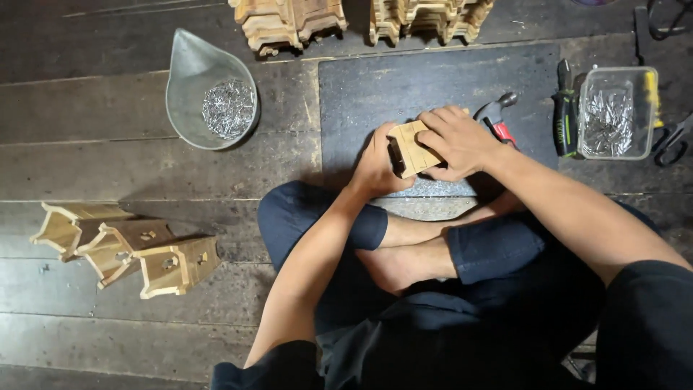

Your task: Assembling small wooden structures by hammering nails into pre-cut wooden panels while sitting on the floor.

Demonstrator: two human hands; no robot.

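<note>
Wooden box piece [413, 148] sits between our two hands over the dark mat [433, 79], just beyond our crossed legs, where we can press it down against a flat, firm surface. Our left hand [375, 167] wraps the near-left end, thumb and fingers closed on it to keep the slats from shifting. Our right hand [455, 141] lies over the top and far-right side, fingers curled tight on the wood, so both hands grip the same piece from opposite sides.

A hammer [497, 119] with a red handle lies just right of that hand, partly hidden under the wrist, close enough to grab. Further right, green-handled pliers [564, 112] rest beside a clear plastic tub of nails [617, 112]. To the far left a metal scoop [206, 90] holds another heap of nails. Three finished wooden boxes [126, 245] lie on their sides at near left, out of the working space, and stacks of wooden parts [361, 22] wait along the far edge.
</note>
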